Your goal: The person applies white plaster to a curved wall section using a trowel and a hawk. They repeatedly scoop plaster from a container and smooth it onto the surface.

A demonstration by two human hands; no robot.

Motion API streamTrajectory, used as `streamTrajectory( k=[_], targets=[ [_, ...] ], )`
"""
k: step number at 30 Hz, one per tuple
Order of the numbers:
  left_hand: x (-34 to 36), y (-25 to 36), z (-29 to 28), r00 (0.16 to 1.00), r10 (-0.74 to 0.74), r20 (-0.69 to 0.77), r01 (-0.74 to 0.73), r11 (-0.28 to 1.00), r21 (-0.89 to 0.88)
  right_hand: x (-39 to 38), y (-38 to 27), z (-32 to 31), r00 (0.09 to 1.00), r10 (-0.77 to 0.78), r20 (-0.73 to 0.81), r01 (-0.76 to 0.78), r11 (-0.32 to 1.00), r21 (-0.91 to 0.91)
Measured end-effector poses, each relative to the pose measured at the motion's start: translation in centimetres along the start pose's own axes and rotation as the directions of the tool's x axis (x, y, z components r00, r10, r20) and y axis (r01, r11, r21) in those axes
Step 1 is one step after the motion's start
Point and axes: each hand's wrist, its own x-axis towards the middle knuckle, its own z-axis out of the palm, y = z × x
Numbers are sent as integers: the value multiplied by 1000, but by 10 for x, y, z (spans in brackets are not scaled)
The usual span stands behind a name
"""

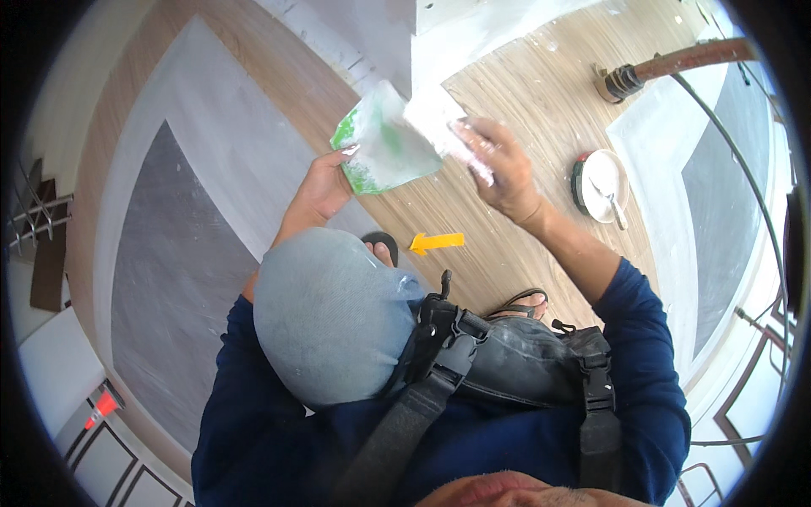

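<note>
My left hand [328, 182] grips the near-left edge of a flat green board [365, 180], its thumb on top. White paste [390, 150] is smeared over most of the board's face. At the board's right side, my right hand [507, 173] is closed around a white-coated, flat-bladed spreader [435, 117]. Glare and motion blur hide the spreader's exact outline, and I cannot tell whether it touches the board. White paste also marks the fingers of my right hand. Both tools are held in front of the corner of a white wall [372, 38].
A white bowl [601, 159] with a spoon [621, 218] in it stands on the wood-look floor [524, 101] to the right. Beyond it, a reddish-brown pole [693, 59] and a dark cable [718, 118] cross the space. A yellow arrow [439, 242] marks the floor near my feet.
</note>
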Motion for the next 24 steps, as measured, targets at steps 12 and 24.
streamTrajectory(
  k=[12,24],
  targets=[
    [-15,-7,-12,989,74,127,-76,997,10,-21,39,17,938,-77,338,125,985,-122],
    [-28,19,-9,759,631,-159,-459,693,556,22,-3,41,347,843,411,-712,-48,700]
  ],
)
